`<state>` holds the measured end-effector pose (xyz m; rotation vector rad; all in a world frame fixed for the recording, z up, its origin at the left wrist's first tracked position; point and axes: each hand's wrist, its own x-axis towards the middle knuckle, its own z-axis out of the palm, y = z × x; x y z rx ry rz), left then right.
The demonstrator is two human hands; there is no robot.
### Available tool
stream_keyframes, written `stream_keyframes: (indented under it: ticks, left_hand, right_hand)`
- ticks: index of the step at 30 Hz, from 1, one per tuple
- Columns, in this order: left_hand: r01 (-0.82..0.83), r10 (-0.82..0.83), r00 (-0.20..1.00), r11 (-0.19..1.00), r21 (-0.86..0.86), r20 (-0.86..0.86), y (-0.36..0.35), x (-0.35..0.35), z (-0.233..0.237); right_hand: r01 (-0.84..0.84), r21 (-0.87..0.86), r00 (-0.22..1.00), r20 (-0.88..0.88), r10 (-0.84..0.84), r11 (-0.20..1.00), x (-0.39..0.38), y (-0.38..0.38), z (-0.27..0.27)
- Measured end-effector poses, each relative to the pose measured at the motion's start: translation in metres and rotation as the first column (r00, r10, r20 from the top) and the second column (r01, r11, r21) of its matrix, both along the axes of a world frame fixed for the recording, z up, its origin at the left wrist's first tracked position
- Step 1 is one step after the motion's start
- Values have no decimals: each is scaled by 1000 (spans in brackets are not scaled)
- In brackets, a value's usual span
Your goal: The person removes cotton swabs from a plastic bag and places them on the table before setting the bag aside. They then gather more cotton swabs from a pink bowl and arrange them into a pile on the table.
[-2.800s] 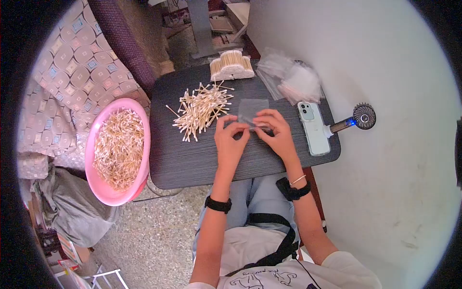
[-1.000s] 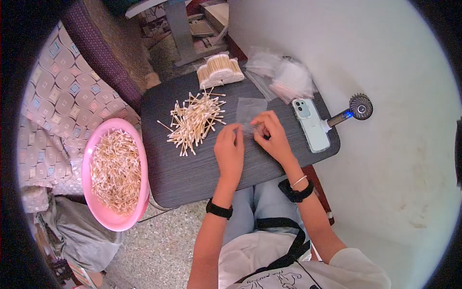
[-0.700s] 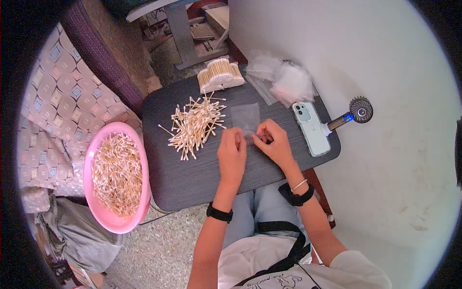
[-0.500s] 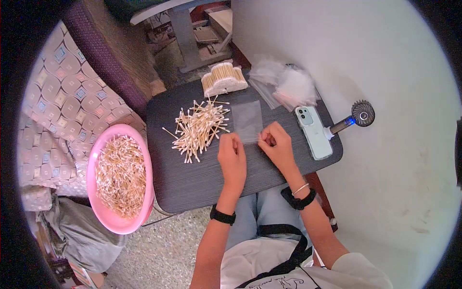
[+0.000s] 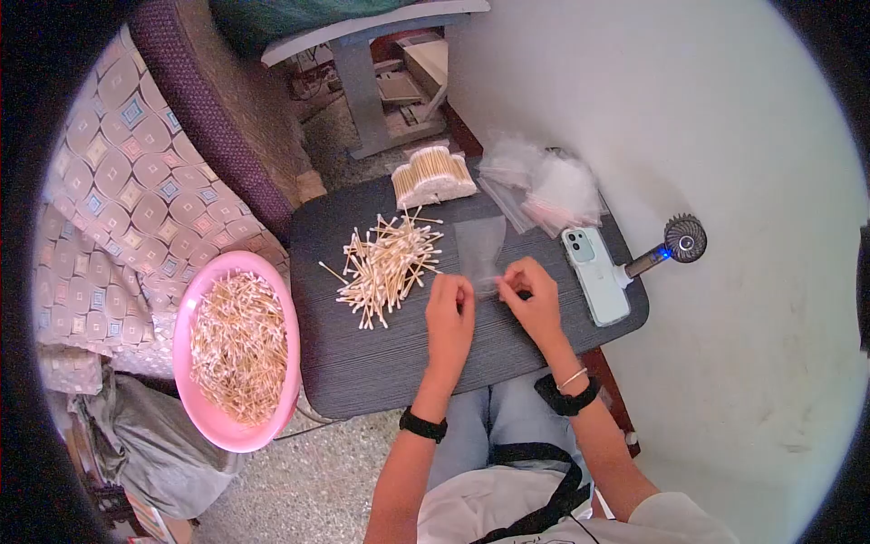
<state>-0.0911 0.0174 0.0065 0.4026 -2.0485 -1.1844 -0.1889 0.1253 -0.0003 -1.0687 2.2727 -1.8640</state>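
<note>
A clear plastic bag (image 5: 480,247) lies on the dark table, its near edge between my two hands. My left hand (image 5: 450,313) has its fingers closed at the bag's near left corner. My right hand (image 5: 533,299) pinches the near right corner between thumb and fingers. Left of the bag is a loose pile of cotton swabs (image 5: 388,267). Behind the pile stand packed bundles of cotton swabs (image 5: 433,179). More clear bags (image 5: 553,186) are heaped at the back right of the table.
The dark table (image 5: 362,381) also bears a pale phone (image 5: 598,276) on the right, beside a small black fan (image 5: 685,239). A pink basin (image 5: 181,363) full of swabs stands left of the table. A wall (image 5: 725,363) rises on the right.
The whole scene sits slightly lower and further right in view. Both hands remain at the bag's near edge, and the bag looks more gathered there.
</note>
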Motion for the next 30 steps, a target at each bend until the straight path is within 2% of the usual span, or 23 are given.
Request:
stream_keyframes:
  ticks: [4, 7, 8, 11, 14, 16, 19, 20, 23, 25, 26, 28, 30]
  left_hand:
    - [68, -69, 997, 998, -10, -27, 2, -6, 0]
    - [47, -49, 999, 996, -82, -22, 1, -4, 4]
    - [44, -46, 999, 997, -71, -21, 1, -4, 2]
    - [34, -35, 999, 997, -65, -24, -1, -4, -3]
    - [4, -7, 999, 996, -89, -37, -3, -2, -2]
    - [-30, 27, 999, 997, -76, -44, -2, 2, 4]
    - [-164, 133, 982, 949, -268, -131, -2, 11, 9]
    - [-231, 209, 972, 921, -314, -105, -4, 17, 12]
    - [-384, 414, 910, 817, -430, -26, -17, 40, 24]
    - [-455, 533, 845, 750, -479, 32, -31, 52, 30]
    - [-430, 550, 830, 740, -516, 97, -37, 56, 28]
    - [-370, 580, 784, 721, -585, 219, -50, 59, 19]
    - [-329, 514, 815, 790, -517, 268, -58, 58, 8]
  right_hand:
    - [110, -98, 980, 175, -92, 989, -1, 1, 1]
    - [258, -164, 955, 192, -226, 952, -5, 1, -2]
    - [264, -154, 947, 231, -225, 952, -6, 3, -1]
    - [356, -128, 932, 120, -342, 926, -8, 0, -3]
    - [385, -25, 921, -51, -385, 923, -10, 0, -3]
    - [372, -15, 924, -93, -372, 928, -8, 2, 0]
    - [343, -45, 928, -138, -345, 938, -9, 5, 2]
    - [329, -64, 930, -152, -335, 942, -10, 4, 3]
    - [224, 25, 924, -325, -204, 974, 1, 9, 20]
    - [38, 211, 970, -241, 14, 977, 14, 10, 41]
    - [-63, 294, 976, -183, 121, 954, 23, 8, 54]
    - [-159, 404, 939, -220, 264, 901, 41, 1, 84]
    - [-181, 473, 898, -278, 341, 862, 51, -14, 98]
